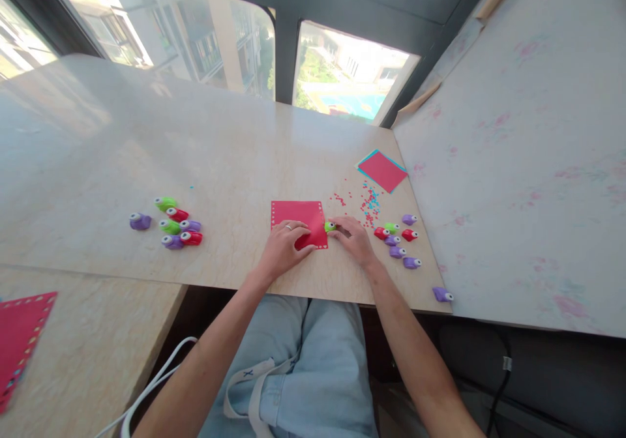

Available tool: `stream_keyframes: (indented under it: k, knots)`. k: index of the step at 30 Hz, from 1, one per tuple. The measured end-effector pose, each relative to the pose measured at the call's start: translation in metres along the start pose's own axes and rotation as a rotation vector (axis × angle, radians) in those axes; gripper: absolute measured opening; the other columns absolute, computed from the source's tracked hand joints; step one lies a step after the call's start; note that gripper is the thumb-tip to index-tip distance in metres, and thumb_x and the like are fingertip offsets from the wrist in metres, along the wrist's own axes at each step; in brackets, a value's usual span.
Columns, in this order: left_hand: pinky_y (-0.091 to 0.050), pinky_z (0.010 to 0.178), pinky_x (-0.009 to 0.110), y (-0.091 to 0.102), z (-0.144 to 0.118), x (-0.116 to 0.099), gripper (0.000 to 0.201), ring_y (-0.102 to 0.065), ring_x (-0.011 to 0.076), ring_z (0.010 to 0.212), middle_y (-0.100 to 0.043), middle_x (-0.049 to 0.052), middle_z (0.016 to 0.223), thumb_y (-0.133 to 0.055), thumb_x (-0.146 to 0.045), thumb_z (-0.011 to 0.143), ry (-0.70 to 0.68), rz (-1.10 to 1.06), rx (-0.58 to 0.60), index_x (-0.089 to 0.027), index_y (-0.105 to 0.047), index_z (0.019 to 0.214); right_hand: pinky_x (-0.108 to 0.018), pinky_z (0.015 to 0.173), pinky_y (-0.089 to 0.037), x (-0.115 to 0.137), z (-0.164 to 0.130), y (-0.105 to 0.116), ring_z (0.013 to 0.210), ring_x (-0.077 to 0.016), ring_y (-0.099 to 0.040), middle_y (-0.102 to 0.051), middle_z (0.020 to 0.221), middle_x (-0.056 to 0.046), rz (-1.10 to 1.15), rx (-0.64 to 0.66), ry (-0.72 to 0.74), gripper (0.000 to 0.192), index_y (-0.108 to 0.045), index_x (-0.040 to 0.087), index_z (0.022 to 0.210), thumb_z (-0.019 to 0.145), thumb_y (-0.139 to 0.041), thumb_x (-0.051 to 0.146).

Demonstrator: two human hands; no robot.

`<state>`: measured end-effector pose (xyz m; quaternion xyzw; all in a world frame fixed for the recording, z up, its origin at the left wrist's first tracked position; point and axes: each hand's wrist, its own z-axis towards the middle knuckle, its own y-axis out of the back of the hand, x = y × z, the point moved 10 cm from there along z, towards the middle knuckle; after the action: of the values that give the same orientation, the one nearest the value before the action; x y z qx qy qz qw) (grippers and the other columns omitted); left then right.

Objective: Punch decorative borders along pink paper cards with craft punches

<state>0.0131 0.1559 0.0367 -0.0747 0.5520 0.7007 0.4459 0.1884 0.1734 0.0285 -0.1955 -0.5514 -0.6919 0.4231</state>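
A red square of paper (298,215) lies on the pale table (220,158) in front of me, with small punched holes along its edges. My left hand (283,246) rests flat on its near half, a ring on one finger. My right hand (353,237) holds a small green punch (330,227) against the paper's right edge.
Several small green, red and purple punches (172,224) sit in a group to the left, and several more punches (398,239) lie right of my hand. Confetti bits (368,204) are scattered near a red-and-teal paper stack (382,171). Another punched red sheet (19,334) lies at the lower left.
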Motion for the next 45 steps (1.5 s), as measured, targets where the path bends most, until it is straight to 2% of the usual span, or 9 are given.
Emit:
stream_keyframes:
  k: [12, 20, 32, 45]
  knots:
    - [-0.049, 0.094, 0.044, -0.001, 0.001, -0.001, 0.02, -0.061, 0.0271, 0.105, -0.069, 0.01, 0.111, -0.073, -0.031, 0.083, 0.007, 0.026, 0.014, -0.021, -0.071, 0.099, -0.044, 0.096, -0.049, 0.003, -0.001, 0.0, 0.105, -0.025, -0.064, -0.073, 0.109, -0.007, -0.002, 0.0, 0.011, 0.025, -0.072, 0.027, 0.111, 0.089, -0.067, 0.037]
    - [-0.048, 0.094, 0.044, -0.001, 0.0, -0.002, 0.02, -0.06, 0.0273, 0.105, -0.069, 0.01, 0.111, -0.073, -0.03, 0.083, -0.001, 0.033, 0.014, -0.019, -0.07, 0.099, -0.043, 0.095, -0.051, 0.013, -0.004, -0.003, 0.103, -0.0247, -0.066, -0.074, 0.107, -0.006, -0.004, 0.017, 0.046, 0.025, -0.073, 0.028, 0.111, 0.088, -0.069, 0.038]
    - [-0.048, 0.095, 0.044, 0.001, 0.0, -0.002, 0.021, -0.06, 0.0275, 0.108, -0.069, 0.009, 0.113, -0.073, -0.028, 0.082, 0.012, 0.024, 0.024, -0.02, -0.07, 0.101, -0.04, 0.094, -0.053, 0.022, -0.01, -0.001, 0.103, -0.0227, -0.067, -0.073, 0.107, -0.008, 0.006, -0.02, 0.042, 0.021, -0.074, 0.027, 0.109, 0.09, -0.066, 0.034]
    - [-0.05, 0.095, 0.045, 0.01, 0.0, -0.003, 0.02, -0.063, 0.0263, 0.107, -0.071, 0.009, 0.111, -0.068, -0.03, 0.086, 0.018, -0.048, -0.016, -0.02, -0.069, 0.103, -0.036, 0.09, -0.055, 0.015, -0.015, 0.001, 0.098, -0.0209, -0.068, -0.073, 0.103, -0.007, 0.029, -0.041, -0.006, 0.022, -0.075, 0.026, 0.109, 0.088, -0.07, 0.031]
